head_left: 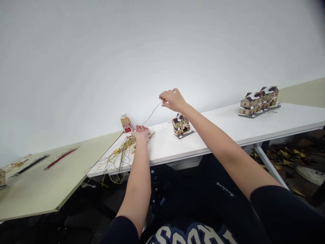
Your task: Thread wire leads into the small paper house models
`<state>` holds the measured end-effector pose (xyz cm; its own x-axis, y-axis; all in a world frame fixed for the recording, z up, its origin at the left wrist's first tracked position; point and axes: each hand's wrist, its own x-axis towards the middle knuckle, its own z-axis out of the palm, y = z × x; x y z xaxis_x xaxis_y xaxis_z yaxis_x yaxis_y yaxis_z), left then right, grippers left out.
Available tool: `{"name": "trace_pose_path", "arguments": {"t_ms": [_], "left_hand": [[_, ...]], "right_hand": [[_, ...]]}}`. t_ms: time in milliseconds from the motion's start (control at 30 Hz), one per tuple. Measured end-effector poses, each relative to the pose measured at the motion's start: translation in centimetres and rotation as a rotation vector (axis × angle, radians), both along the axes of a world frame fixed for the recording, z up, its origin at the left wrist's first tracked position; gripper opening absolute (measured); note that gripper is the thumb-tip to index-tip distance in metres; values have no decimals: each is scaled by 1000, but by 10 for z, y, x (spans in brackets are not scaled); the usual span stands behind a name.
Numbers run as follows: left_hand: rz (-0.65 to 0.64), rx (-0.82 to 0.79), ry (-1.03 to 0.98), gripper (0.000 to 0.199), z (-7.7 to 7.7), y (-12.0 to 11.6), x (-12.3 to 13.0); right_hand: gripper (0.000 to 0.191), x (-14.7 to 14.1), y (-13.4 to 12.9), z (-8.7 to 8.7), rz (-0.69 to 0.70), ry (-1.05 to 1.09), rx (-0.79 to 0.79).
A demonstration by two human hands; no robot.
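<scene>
My right hand (173, 100) is raised above the white table, closed on a small red, yellow and white piece (164, 100), mostly hidden by the fingers. From it a thin pale cord (151, 114) slants down to my left hand (141, 131). That hand lies palm-up with its fingers apart, on or just over a tangled bundle of yellow and dark cords (122, 149). Pale pieces (151, 132) show beside its fingers. A small model house (181, 125) with a snowy roof stands on a grey base, below and right of my right hand.
Behind the bundle a red-and-gold bottle (125, 123) stands by the wall. More joined model houses (260, 101) are at the right of the white table (157, 149). On the cream table (50, 183) lie a red bundle (62, 158) and a black bundle (30, 166).
</scene>
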<state>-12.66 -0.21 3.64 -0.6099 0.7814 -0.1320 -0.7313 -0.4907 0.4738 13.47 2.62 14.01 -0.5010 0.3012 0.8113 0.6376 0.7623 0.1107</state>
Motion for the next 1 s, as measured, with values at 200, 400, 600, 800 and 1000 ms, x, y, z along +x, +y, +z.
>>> {"name": "trace_pose_path", "arguments": {"t_ms": [200,400,600,800,1000], "left_hand": [[-54,-95,165,28,13,-19,-36],[-9,-220,392,7,20,-21,-32],[321,-303,1192,21,32,-16,43],[-18,94,1708,44,45,-31,138],[-93,108,1818,25,32,-27,156]], "right_hand": [[32,-9,-9,2,52,6,-17],[36,10,14,-11,98,205,-119],[37,46,26,-36,178,404,-369],[38,58,12,-29,361,358,-414],[43,75,12,-20,349,478,-349]]}}
